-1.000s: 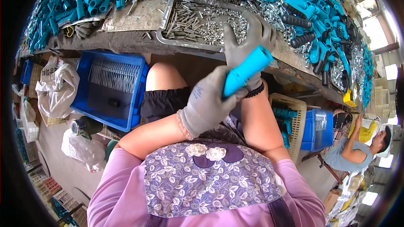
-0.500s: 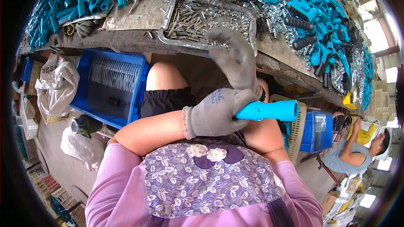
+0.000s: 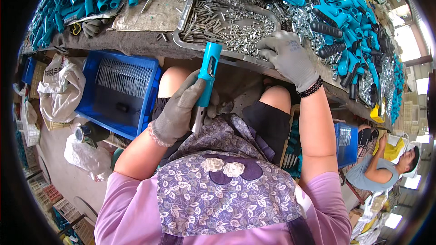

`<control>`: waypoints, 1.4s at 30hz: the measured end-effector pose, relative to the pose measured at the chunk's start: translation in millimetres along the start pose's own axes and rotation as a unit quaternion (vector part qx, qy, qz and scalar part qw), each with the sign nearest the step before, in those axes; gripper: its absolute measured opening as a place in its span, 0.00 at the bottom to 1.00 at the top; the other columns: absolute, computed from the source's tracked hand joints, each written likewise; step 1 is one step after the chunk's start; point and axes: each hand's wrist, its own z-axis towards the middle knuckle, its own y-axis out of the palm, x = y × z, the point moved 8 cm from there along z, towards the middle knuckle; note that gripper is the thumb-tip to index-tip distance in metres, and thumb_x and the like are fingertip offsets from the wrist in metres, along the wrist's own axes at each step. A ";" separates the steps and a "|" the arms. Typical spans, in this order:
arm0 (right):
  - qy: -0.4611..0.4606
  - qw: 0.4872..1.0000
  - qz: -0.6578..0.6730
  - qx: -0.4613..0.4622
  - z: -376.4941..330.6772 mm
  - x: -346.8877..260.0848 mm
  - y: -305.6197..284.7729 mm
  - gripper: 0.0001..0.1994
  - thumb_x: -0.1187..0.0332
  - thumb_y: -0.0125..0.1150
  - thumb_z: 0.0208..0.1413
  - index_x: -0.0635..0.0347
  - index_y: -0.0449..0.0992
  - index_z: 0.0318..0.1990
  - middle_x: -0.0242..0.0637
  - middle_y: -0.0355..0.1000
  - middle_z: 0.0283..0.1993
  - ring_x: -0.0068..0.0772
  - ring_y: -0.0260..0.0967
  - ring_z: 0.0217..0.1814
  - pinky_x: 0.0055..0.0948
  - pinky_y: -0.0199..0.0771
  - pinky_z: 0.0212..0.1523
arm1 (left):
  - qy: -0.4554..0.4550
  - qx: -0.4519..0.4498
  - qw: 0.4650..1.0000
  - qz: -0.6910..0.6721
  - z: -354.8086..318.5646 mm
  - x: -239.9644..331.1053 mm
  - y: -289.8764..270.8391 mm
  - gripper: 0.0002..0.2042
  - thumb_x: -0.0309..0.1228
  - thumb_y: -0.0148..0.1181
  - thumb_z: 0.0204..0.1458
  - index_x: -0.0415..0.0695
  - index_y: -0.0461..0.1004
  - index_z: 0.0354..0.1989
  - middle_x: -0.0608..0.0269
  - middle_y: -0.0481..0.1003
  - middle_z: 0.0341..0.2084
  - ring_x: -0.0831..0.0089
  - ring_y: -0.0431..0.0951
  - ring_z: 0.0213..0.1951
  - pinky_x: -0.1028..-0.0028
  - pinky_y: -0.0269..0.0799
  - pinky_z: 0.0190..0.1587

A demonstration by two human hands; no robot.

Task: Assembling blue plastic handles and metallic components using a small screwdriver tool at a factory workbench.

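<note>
My left hand (image 3: 179, 111) grips 1 blue-handled tool (image 3: 206, 79) upright. At 2 o'clock, my right hand (image 3: 286, 56) rests, fingers curled, on the metal tray (image 3: 190, 11) of small parts.

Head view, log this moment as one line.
left hand: holds blue handle upright | right hand: on metal tray of small parts | seated at bench

Grey knit gloves on both, the left hand (image 3: 178, 111) with a frilly pale cuff at the wrist, the right hand (image 3: 287, 56) with faint printed marks on its back. Just below the right glove sits a black bead bracelet (image 3: 312, 88). Short pink sleeves (image 3: 122, 204) flank a purple leaf-print apron (image 3: 227, 199); two white fabric flowers near the apron's top, dark shorts (image 3: 268, 124) above it.
</note>
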 end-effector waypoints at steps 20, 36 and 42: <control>0.093 0.778 0.605 0.143 -42.5 -77.0 13.7 0.06 0.80 0.59 0.61 0.64 0.79 0.44 0.28 0.74 0.38 0.15 0.71 0.36 0.18 0.71 0.38 | 0.056 -0.056 0.997 -0.002 19.9 3.4 31.5 0.29 0.39 0.55 0.66 0.39 0.55 0.71 0.62 0.74 0.45 0.77 0.77 0.41 0.77 0.76 0.41; 0.060 0.909 0.353 0.213 -51.3 -97.2 12.2 0.08 0.80 0.62 0.55 0.58 0.79 0.42 0.40 0.74 0.38 0.40 0.73 0.38 0.35 0.75 0.39 | 0.141 0.037 0.983 0.108 10.7 4.5 28.3 0.27 0.32 0.53 0.67 0.36 0.56 0.70 0.64 0.71 0.46 0.80 0.71 0.43 0.77 0.69 0.46; 0.170 0.772 0.594 0.151 -58.8 -81.1 46.0 0.09 0.77 0.66 0.55 0.62 0.74 0.42 0.36 0.73 0.41 0.26 0.72 0.41 0.25 0.73 0.42 | 0.195 0.042 0.959 0.201 5.1 11.3 26.7 0.26 0.32 0.56 0.65 0.36 0.59 0.68 0.60 0.70 0.46 0.79 0.73 0.39 0.77 0.72 0.43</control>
